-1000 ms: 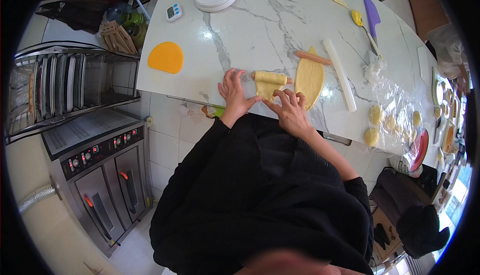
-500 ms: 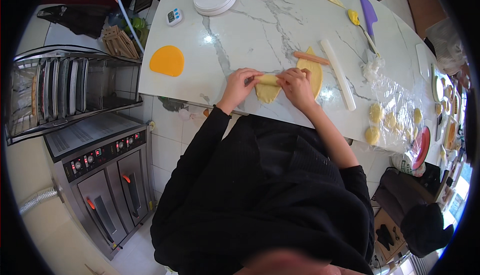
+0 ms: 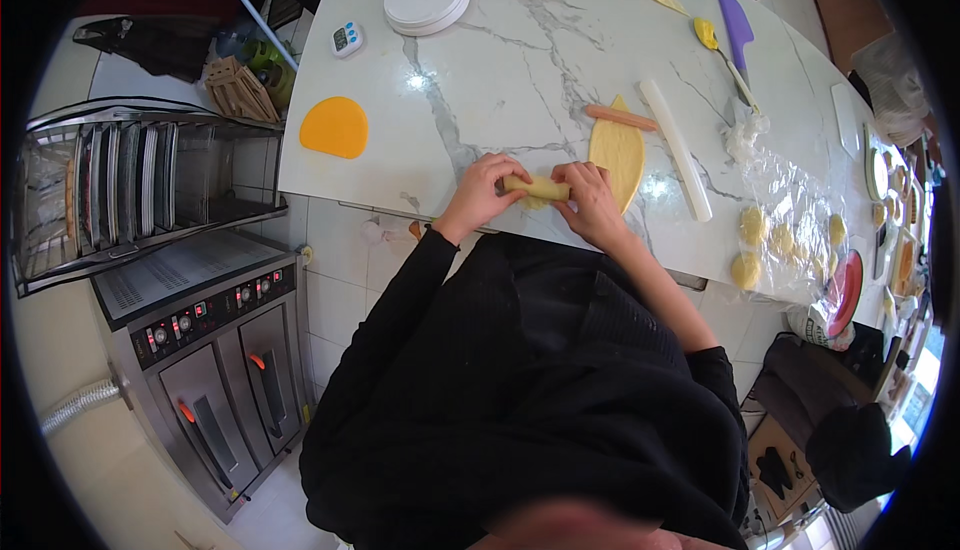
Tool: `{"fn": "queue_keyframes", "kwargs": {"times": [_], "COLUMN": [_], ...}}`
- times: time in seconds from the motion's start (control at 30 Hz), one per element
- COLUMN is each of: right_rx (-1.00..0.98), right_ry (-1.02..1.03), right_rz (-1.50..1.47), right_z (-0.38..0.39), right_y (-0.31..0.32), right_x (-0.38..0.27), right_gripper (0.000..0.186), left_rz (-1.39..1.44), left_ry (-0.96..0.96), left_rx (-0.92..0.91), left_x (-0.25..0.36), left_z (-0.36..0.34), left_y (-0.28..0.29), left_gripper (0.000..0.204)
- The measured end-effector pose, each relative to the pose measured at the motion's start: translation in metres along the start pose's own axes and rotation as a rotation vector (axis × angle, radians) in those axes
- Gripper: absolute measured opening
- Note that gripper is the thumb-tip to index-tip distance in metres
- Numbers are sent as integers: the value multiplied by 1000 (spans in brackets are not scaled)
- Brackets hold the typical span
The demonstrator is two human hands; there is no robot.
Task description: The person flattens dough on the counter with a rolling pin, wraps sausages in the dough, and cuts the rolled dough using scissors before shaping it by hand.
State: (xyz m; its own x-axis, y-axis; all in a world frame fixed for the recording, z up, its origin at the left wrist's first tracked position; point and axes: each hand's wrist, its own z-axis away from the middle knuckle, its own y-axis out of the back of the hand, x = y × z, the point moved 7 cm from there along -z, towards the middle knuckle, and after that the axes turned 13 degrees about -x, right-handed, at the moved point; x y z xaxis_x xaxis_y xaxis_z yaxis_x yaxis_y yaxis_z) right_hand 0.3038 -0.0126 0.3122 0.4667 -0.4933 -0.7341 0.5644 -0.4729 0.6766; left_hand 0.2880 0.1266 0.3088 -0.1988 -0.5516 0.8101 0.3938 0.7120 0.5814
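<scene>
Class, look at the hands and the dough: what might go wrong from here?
The left hand and right hand hold the rolled dough near the front edge of the table, so it might fall off if dropped. The sausage lies unwrapped across the flat dough, so a bump could perhaps roll it away.

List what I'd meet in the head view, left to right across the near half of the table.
Orange scraper, left hand, dough roll, right hand, white rod, plastic sheet.

Pale yellow dough; white countertop (grey-veined).
</scene>
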Motion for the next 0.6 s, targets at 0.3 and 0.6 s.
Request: {"fn": "queue_keyframes", "kwargs": {"times": [0.3, 0.6], "right_rx": [8, 24], "right_ry": [27, 34], "right_rz": [14, -20], "right_z": [-1, 4], "right_y": [-1, -8], "right_x": [-5, -15], "right_gripper": [23, 35], "left_rz": [-142, -131], "left_ry": [-117, -2], "left_rx": [130, 37], "left_x": [8, 15], "left_z": [8, 12], "left_y": [-4, -8], "left_gripper": [29, 33]}}
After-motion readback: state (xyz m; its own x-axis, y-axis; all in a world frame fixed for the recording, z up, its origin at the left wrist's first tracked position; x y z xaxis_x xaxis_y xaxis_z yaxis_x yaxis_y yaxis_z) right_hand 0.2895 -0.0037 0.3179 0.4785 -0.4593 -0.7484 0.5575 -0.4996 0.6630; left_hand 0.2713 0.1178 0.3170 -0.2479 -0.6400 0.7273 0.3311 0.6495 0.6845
